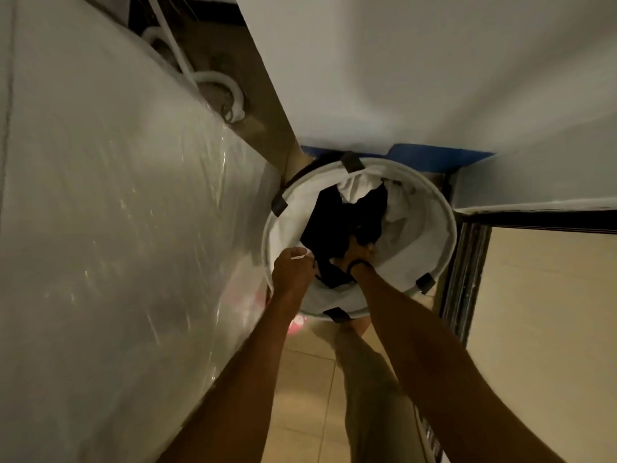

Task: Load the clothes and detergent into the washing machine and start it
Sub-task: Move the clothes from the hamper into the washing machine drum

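Observation:
A round white laundry basket [437,208] with dark tabs on its rim stands on the floor in a corner. Inside lie a black garment [337,225] and white clothes [397,208]. My left hand [293,270] grips the basket's near-left rim and the edge of the black garment. My right hand [359,253], a dark band on its wrist, reaches down into the basket and grips the black garment. A large white appliance wrapped in clear plastic [117,212] fills the left side; I cannot tell whether it is the washing machine.
White hoses [220,85] lie behind the wrapped appliance at the upper left. A white wall [434,68] runs behind the basket. A dark sliding door frame [467,262] stands at the right. My leg [370,379] and beige floor tiles [303,379] are below.

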The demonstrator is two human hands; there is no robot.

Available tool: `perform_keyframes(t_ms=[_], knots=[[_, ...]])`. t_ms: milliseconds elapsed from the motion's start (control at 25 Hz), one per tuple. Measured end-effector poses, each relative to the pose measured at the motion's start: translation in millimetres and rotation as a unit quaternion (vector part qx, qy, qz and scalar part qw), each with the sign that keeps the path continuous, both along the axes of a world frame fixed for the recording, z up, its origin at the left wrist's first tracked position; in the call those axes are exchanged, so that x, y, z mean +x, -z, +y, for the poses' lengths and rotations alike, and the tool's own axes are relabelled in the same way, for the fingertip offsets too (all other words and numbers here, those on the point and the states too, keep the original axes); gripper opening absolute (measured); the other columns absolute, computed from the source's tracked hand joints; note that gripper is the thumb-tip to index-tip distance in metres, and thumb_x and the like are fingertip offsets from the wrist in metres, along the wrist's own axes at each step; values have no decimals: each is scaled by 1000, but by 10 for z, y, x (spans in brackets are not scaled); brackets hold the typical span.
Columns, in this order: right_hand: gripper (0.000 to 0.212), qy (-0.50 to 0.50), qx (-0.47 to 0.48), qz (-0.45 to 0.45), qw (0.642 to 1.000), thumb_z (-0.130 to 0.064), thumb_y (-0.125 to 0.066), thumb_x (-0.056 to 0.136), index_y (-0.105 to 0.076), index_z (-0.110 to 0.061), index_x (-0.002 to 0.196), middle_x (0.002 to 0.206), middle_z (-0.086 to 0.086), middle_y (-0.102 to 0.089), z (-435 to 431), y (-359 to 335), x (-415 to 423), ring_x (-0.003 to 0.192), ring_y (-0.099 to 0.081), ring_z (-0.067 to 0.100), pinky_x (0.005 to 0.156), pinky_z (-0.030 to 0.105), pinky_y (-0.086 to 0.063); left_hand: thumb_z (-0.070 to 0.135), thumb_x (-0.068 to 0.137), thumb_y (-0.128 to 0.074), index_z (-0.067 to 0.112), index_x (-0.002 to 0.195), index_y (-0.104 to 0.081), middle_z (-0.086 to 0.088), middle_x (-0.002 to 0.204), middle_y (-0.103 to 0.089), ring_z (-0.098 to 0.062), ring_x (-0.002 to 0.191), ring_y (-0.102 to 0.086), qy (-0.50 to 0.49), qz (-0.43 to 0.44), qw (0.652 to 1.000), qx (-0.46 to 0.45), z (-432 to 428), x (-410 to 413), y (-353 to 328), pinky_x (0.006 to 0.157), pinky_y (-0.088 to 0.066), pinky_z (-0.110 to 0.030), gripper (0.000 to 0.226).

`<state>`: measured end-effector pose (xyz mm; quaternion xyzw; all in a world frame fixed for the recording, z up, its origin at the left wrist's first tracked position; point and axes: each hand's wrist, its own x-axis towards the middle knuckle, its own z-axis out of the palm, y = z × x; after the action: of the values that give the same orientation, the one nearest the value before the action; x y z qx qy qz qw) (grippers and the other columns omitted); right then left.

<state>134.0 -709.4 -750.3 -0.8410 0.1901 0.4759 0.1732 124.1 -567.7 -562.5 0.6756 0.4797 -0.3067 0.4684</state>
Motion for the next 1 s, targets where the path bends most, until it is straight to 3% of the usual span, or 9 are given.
perform_keyframes(t_ms=[80,160,280,400,600,720,800,880,1000], knots=[[60,-27,-1,-28,999,-51,-59,86,-51,-14,134,141,18,-50,87,-45,-84,135,-39,39,111,52,-31,28,66,-63,23,99,-67,-6,101,-71,-31,95,-70,-22,8,1000,-6,103,-127,-8,87,-59,-42,34],[44,63,25,-100,993,-41,-59,87,-64,-4,110,118,23,-63,193,-546,-102,117,-53,38,100,45,-41,25,67,-61,23,98,-66,-9,101,-72,-33,93,-71,-37,15,999,-11,170,-222,-172,78,-56,-38,32],[31,231,112,-192,947,-32,-57,83,-54,-3,75,82,28,-62,227,-1634,-60,84,-60,38,67,36,-35,24,69,-64,26,101,-64,-13,112,-69,-33,95,-69,-10,11,1000,-15,175,-290,-585,82,-58,-44,32],[31,326,159,-257,896,-19,-65,87,-45,-13,64,62,9,-51,111,-2943,32,64,-52,27,61,33,-35,15,84,-64,23,132,-48,-15,125,-62,-34,105,-65,111,-7,994,1,114,-235,-1271,85,-56,-45,51],[12,449,397,-262,756,-21,-59,87,-60,-13,77,79,12,-62,166,-5102,57,78,-61,26,71,39,-54,24,71,-86,24,155,-15,-17,155,-28,-39,137,-38,255,-96,962,-11,56,-119,-2587,112,-38,-49,110],[14,458,495,-299,675,-16,-52,91,-62,-9,84,85,10,-64,242,-6069,-87,83,-63,24,77,36,-55,16,77,-80,14,144,-42,-21,145,-44,-40,132,-45,252,-170,951,-47,205,-54,-3145,110,-40,-50,76],[12,426,423,-388,700,-16,-54,92,-60,-11,84,79,3,-63,200,-6454,-196,78,-60,18,72,33,-53,6,87,-66,6,130,-57,-20,130,-61,-38,123,-56,188,-210,951,-125,325,-8,-3572,105,-47,-46,44],[17,381,293,-434,762,-29,-59,92,-57,-13,97,90,3,-60,158,-6588,-300,84,-59,18,76,35,-52,4,94,-54,11,131,-59,-11,126,-65,-29,118,-61,149,-204,947,-201,459,-6,-4157,98,-52,-37,38],[50,383,175,-326,847,-50,-45,96,-48,-12,128,119,6,-54,326,-6652,-556,104,-56,25,95,38,-46,-3,94,-41,13,133,-54,-7,129,-61,-27,119,-58,75,-202,898,-385,710,-67,-4963,99,-52,-44,44]])
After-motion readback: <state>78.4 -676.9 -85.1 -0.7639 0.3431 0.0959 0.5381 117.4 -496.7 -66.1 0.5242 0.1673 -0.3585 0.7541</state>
